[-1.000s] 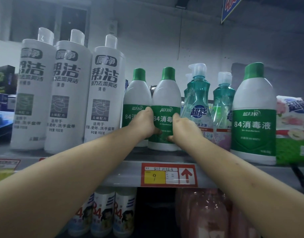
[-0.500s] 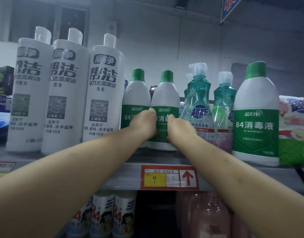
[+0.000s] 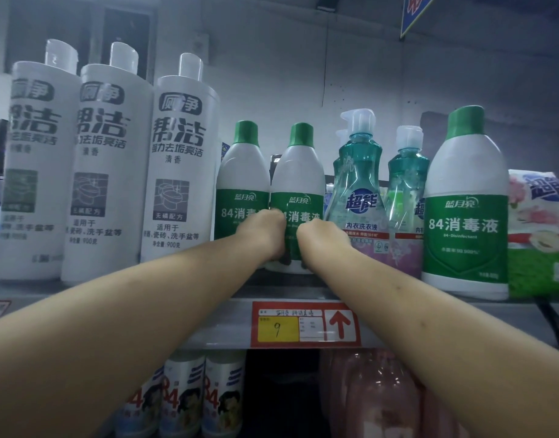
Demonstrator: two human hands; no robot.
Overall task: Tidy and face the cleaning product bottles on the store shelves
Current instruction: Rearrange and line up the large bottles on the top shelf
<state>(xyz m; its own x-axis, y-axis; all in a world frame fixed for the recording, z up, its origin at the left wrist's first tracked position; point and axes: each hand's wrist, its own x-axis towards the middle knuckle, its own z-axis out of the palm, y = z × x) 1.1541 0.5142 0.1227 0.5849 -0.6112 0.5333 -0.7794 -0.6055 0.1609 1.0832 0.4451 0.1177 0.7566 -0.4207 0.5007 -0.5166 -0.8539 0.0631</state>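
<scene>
Both hands grip one small white disinfectant bottle [image 3: 298, 181] with a green cap and green label, standing upright on the upper shelf. My left hand [image 3: 265, 232] holds its left side, my right hand [image 3: 319, 240] its right side, knuckles close together low on the label. A matching small bottle [image 3: 242, 178] stands touching it on the left. Three tall white toilet cleaner bottles [image 3: 180, 159] line the left. Two teal pump bottles [image 3: 360, 184] and a large green-label disinfectant bottle [image 3: 466, 210] stand to the right.
The grey shelf edge [image 3: 208, 324] carries a red price tag [image 3: 305, 324] with a yellow patch and an arrow. A flowered packet [image 3: 540, 222] sits at the far right. Below hang small white bottles [image 3: 183, 393] and pink bottles [image 3: 373, 396].
The held small bottle has slid back and left until it touches its twin, and my two hands have come closer together on it.
</scene>
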